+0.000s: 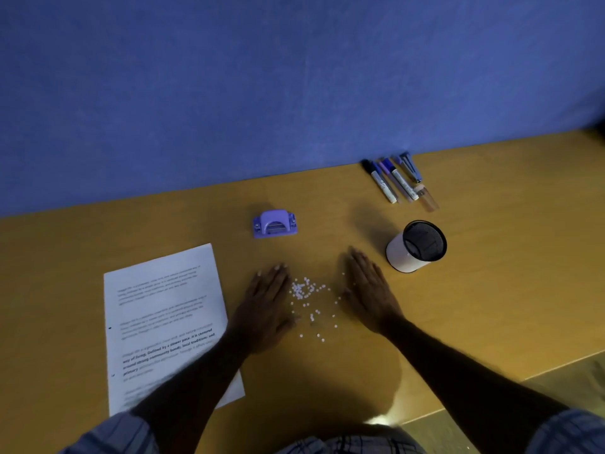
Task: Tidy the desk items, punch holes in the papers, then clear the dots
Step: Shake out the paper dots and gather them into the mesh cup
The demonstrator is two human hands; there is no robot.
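Several small white paper dots point(306, 294) lie scattered on the wooden desk point(491, 257). My left hand point(266, 303) lies flat on the desk just left of the dots, fingers straight. On the other side of the dots my right hand point(368, 290) lies flat too, fingers straight. A purple hole punch point(274, 223) stands behind the dots. The printed papers point(167, 322) lie at the left, with holes showing at their left edge; my left forearm crosses their lower right corner.
A white pen cup with a black mesh inside point(415, 245) lies tipped on its side to the right of my right hand. Several markers and pens point(397, 180) lie in a row by the blue partition wall point(294, 77). The desk's front edge runs at lower right.
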